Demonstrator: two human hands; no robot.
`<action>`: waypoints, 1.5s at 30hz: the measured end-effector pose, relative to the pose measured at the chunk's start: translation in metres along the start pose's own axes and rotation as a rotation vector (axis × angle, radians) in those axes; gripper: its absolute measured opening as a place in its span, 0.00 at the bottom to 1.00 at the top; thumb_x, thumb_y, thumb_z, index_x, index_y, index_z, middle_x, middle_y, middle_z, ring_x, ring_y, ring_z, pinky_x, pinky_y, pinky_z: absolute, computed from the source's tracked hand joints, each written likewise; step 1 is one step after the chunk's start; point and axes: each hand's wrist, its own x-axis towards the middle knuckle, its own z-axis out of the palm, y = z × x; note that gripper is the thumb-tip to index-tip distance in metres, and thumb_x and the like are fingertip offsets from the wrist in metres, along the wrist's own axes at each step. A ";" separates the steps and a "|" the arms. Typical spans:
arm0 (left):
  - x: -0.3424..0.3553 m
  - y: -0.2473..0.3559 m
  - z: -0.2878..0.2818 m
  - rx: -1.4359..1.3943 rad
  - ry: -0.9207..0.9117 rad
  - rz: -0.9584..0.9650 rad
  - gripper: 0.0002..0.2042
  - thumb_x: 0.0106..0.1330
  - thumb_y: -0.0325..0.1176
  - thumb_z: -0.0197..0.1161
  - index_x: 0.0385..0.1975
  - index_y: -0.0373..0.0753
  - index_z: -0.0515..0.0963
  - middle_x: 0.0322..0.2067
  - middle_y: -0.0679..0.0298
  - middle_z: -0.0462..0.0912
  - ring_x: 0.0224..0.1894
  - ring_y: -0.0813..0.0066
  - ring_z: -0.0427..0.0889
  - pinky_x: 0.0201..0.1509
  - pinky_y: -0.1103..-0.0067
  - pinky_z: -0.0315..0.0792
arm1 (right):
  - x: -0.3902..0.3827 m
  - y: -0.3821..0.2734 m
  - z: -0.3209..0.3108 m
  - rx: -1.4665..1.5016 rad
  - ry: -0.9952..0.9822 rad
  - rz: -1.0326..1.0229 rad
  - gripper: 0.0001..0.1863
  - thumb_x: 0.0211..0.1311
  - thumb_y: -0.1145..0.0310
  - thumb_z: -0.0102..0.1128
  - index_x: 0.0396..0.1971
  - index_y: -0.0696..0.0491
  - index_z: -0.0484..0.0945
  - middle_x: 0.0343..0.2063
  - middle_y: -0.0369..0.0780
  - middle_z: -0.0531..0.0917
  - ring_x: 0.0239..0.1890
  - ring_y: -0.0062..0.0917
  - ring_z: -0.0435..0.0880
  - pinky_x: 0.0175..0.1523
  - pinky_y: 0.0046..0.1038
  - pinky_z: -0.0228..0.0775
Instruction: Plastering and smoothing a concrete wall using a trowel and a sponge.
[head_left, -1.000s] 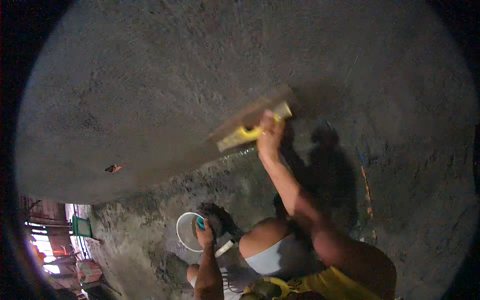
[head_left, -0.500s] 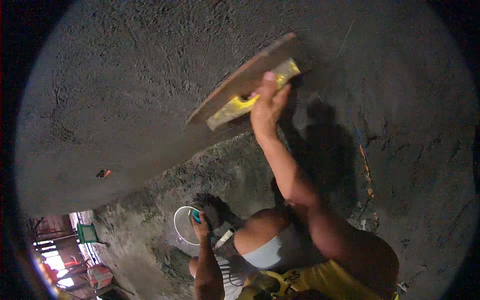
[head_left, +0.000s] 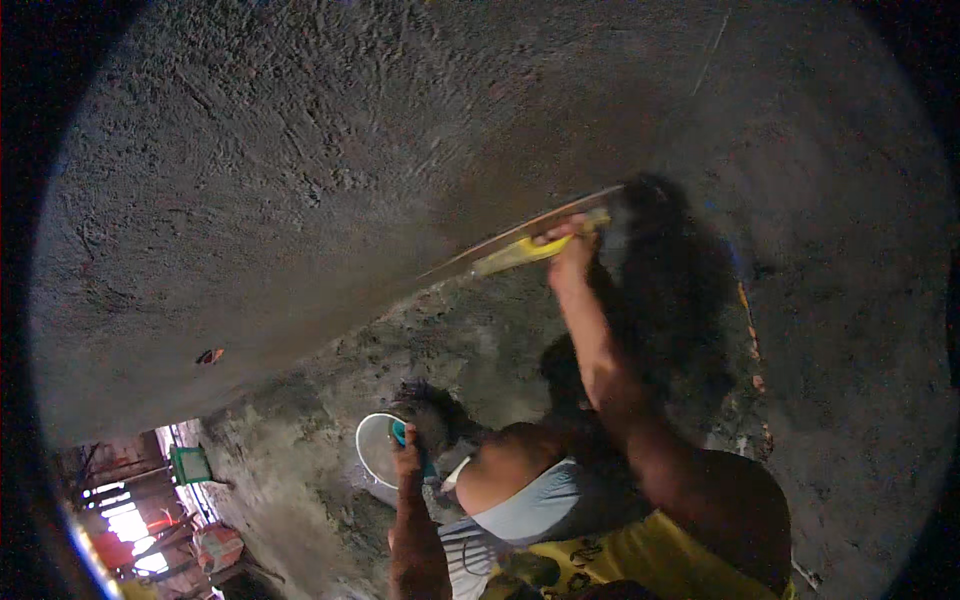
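Observation:
My right hand [head_left: 574,250] is closed round the yellow handle of a plastering float [head_left: 535,246]. The float's long thin board lies tilted against the grey plastered wall [head_left: 350,170], along the lower edge of the plaster. Lower down, my left hand [head_left: 408,457] is closed on a teal object [head_left: 399,432] at the rim of a white round bucket [head_left: 362,447]. Most of the teal object is hidden by my fingers, so its kind cannot be made out.
Below the plaster edge runs a rough mottled surface [head_left: 300,470]. My bent knee [head_left: 505,468] is close to the bucket. A reddish hole [head_left: 210,356] marks the plaster at left. A green frame-like thing [head_left: 190,465] and a reddish bag-like object [head_left: 217,547] are at lower left.
My right hand and the float have moved down and slightly right, from the plaster's face to its lower edge. The float board now shows nearly edge-on. My left hand stays at the bucket.

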 end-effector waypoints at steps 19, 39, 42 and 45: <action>-0.003 0.035 0.063 0.109 -0.079 -0.204 0.33 0.63 0.59 0.59 0.54 0.33 0.69 0.36 0.63 0.76 0.37 0.72 0.72 0.42 0.73 0.69 | -0.006 -0.046 -0.006 -0.217 0.068 -0.218 0.17 0.68 0.55 0.52 0.41 0.53 0.64 0.24 0.35 0.69 0.20 0.21 0.71 0.26 0.30 0.73; -0.002 0.077 0.090 -0.148 -0.094 -0.490 0.27 0.64 0.58 0.58 0.52 0.42 0.68 0.35 0.66 0.76 0.33 0.74 0.74 0.38 0.75 0.71 | 0.027 -0.064 -0.028 -0.056 0.265 -0.081 0.17 0.67 0.51 0.55 0.37 0.49 0.64 0.25 0.34 0.67 0.20 0.22 0.69 0.23 0.32 0.72; -0.002 0.070 0.071 -0.366 -0.084 -0.549 0.23 0.66 0.56 0.57 0.46 0.43 0.69 0.32 0.68 0.74 0.30 0.76 0.73 0.34 0.78 0.70 | 0.002 -0.055 0.005 0.016 0.173 -0.014 0.12 0.67 0.56 0.54 0.35 0.48 0.67 0.25 0.34 0.67 0.19 0.22 0.68 0.23 0.33 0.73; 0.000 0.089 0.091 -0.184 -0.112 -0.506 0.24 0.66 0.55 0.57 0.48 0.40 0.70 0.34 0.65 0.75 0.33 0.73 0.74 0.36 0.76 0.71 | 0.028 -0.078 -0.022 -0.001 0.178 -0.159 0.09 0.66 0.60 0.54 0.34 0.48 0.67 0.23 0.32 0.66 0.19 0.22 0.68 0.23 0.33 0.74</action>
